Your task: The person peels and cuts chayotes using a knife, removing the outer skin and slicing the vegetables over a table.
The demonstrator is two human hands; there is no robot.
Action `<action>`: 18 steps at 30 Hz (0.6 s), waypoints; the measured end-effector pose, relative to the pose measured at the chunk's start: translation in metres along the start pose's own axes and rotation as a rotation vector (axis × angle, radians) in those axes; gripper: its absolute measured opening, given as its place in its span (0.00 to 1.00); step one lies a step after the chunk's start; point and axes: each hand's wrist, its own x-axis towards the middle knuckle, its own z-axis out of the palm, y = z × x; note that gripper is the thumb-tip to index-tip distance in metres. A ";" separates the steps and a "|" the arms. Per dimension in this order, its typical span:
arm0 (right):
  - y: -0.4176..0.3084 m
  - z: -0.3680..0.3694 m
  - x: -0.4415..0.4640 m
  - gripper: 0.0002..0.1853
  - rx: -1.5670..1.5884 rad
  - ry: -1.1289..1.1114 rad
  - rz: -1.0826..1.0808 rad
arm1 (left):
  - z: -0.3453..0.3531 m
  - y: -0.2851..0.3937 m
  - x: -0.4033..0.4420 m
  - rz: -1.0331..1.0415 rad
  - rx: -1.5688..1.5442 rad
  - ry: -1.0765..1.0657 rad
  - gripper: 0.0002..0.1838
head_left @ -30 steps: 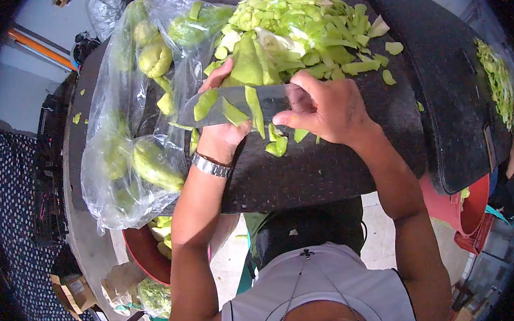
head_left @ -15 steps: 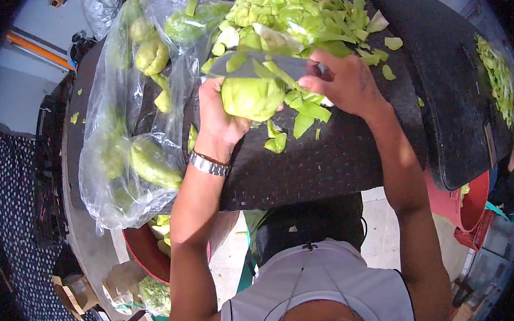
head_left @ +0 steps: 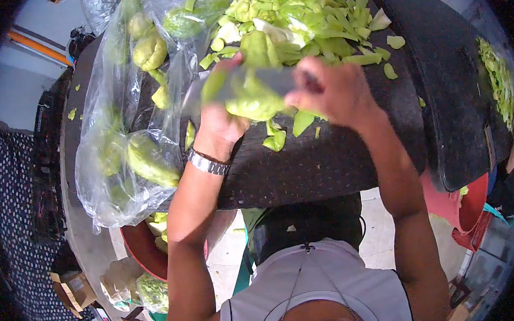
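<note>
A pale green chayote [head_left: 255,106] rests in my left hand [head_left: 222,122], whose fingers are wrapped round it. My right hand [head_left: 338,91] is closed on the handle of a wide-bladed knife [head_left: 278,80]. The blade, blurred by motion, lies across the chayote and hides part of it, with green peel on it. Behind the hands rises a large heap of green peelings [head_left: 295,17]. A few loose peels [head_left: 275,140] lie on the dark table just below the chayote.
A clear plastic bag [head_left: 131,118] with several chayotes covers the table's left side. On the right stands a dark board or second surface [head_left: 457,113], with more peelings [head_left: 496,81] beyond it. Red tubs [head_left: 144,247] are below the table at both sides.
The knife has swept back across the chayote, leftward and slightly down, with my right hand. A hanging group of peels near the blade has dropped or is now hidden. My left hand keeps its hold.
</note>
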 end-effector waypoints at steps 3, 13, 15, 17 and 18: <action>0.023 -0.008 0.003 0.23 0.056 0.051 0.122 | 0.016 -0.006 -0.004 0.024 0.190 0.175 0.29; -0.022 0.006 -0.008 0.29 0.054 -0.040 -0.229 | 0.030 -0.002 0.000 0.186 0.065 0.226 0.21; -0.022 0.010 -0.007 0.32 0.044 -0.024 -0.196 | 0.031 -0.002 -0.002 0.185 0.098 0.226 0.21; -0.022 0.011 -0.008 0.32 0.021 -0.006 -0.205 | 0.031 -0.001 -0.003 0.168 0.111 0.218 0.21; -0.022 0.010 -0.008 0.32 0.002 0.002 -0.231 | 0.030 0.000 -0.004 0.154 0.106 0.208 0.21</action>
